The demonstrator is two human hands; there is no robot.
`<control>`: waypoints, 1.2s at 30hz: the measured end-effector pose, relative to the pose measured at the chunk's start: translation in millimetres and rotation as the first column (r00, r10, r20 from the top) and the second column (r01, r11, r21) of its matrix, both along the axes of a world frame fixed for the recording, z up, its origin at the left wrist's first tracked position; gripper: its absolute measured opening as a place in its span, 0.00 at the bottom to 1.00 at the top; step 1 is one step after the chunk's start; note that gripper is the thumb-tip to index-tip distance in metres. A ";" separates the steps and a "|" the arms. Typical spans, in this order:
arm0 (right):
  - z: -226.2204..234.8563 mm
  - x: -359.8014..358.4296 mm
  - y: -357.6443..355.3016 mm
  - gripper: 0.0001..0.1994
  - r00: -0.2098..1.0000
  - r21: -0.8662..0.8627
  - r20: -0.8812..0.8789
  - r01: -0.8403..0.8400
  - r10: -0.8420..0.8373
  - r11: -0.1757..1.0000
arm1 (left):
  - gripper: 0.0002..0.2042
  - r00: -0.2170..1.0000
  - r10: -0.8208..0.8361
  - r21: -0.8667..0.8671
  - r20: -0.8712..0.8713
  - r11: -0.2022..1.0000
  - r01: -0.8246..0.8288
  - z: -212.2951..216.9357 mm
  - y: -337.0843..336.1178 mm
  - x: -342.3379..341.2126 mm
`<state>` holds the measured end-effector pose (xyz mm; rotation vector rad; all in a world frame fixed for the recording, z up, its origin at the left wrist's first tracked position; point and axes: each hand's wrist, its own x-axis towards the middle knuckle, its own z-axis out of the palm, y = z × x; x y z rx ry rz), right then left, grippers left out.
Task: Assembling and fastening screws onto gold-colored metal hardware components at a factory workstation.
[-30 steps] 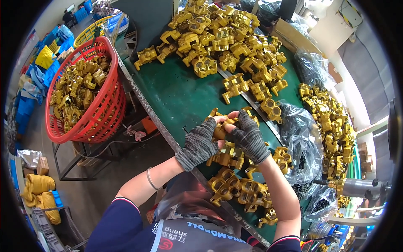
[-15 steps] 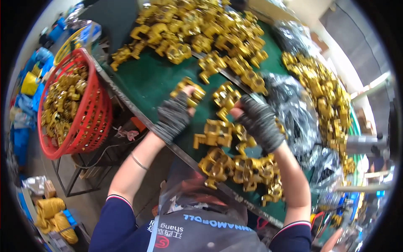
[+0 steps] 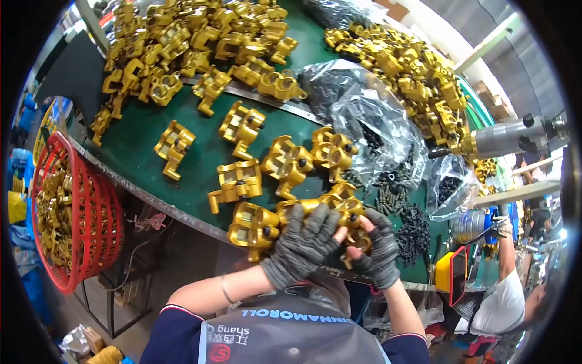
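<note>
Gold-coloured cast metal fittings (image 3: 330, 215) lay clustered at the green table's (image 3: 151, 136) near edge. Grey-gloved left hand (image 3: 301, 242) lay spread over them; right hand (image 3: 377, 249) seemingly gripped one.

Both hands now sit lower and closer to the body than a second ago, having come back from the middle of the desk (image 3: 151, 130) to its near edge at about 6 o'clock. The left hand (image 3: 301, 242) now lies spread over the gold castings (image 3: 260, 224) clustered there instead of pinching a single one held up between both hands, and the right hand (image 3: 379, 249) curls beside it at 3 o'clock, touching the same cluster. The red basket (image 3: 91, 224) now sits further out at 9 o'clock as the view has swung over the desk.
</note>
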<state>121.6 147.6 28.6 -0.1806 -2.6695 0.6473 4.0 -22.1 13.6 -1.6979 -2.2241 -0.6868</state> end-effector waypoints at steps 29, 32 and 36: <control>-19.4 1.9 90.1 0.07 0.957 0.472 0.166 0.134 -0.237 0.872 | 0.17 0.943 0.249 -0.054 0.223 0.969 -0.243 -1.3 -3.6 -4.8; -18.0 -1.5 94.4 0.07 0.970 0.499 0.152 0.088 -0.187 0.862 | 0.17 0.966 0.165 -0.140 0.198 0.980 -0.139 5.4 -3.9 -4.5; -7.3 3.6 98.1 0.06 0.977 0.376 0.104 0.136 -0.187 0.917 | 0.16 0.990 0.130 -0.262 0.057 0.959 -0.111 16.8 -1.2 6.1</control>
